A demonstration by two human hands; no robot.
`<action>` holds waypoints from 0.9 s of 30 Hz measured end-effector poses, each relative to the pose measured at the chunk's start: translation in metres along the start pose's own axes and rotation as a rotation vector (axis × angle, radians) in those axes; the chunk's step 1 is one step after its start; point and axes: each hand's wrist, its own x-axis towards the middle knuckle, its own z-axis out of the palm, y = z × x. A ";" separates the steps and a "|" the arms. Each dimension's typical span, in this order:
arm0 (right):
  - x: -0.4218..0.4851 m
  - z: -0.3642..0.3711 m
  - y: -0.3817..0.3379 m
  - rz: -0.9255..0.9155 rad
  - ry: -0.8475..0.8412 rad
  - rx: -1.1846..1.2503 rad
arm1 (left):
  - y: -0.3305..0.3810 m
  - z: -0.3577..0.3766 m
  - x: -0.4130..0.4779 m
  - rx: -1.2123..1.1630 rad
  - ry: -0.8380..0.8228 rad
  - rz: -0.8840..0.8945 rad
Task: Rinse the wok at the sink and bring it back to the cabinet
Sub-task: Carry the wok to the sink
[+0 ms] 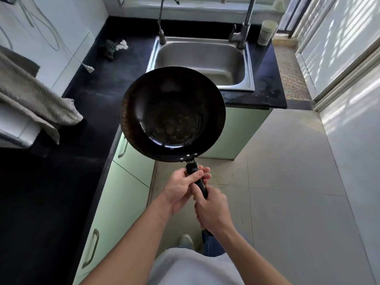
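Observation:
A black wok (172,114) hangs in the air in front of the steel sink (202,58), its far rim overlapping the sink's near left corner. Its bowl faces up and some shiny residue lies in the bottom. My left hand (183,188) grips the black handle close to the wok. My right hand (213,210) grips the same handle lower down, nearer my body. The sink basin looks bare. A tall tap (244,27) stands at its back right, a thinner curved tap (161,21) at its back left. Pale green cabinet doors (131,159) run under the counter.
The black counter (98,99) wraps along the left and back. On it lie a dark scrubber with a white rag (114,48) and, at far left, a grey towel (35,95). A pale cup (267,31) stands right of the tap. Tiled floor (287,182) spreads to the right.

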 end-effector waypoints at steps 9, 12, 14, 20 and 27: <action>0.114 -0.021 -0.042 -0.049 0.006 -0.112 | 0.059 0.022 0.103 0.018 0.041 0.015; 0.159 -0.035 -0.060 -0.047 -0.023 -0.129 | 0.086 0.038 0.141 0.008 0.061 0.015; 0.191 -0.046 -0.073 -0.046 -0.041 -0.131 | 0.103 0.050 0.167 -0.002 0.085 0.020; 0.273 -0.076 -0.105 -0.051 -0.071 -0.144 | 0.144 0.078 0.238 -0.030 0.148 0.019; 0.332 -0.086 -0.120 -0.036 -0.073 -0.151 | 0.168 0.086 0.291 -0.081 0.178 0.004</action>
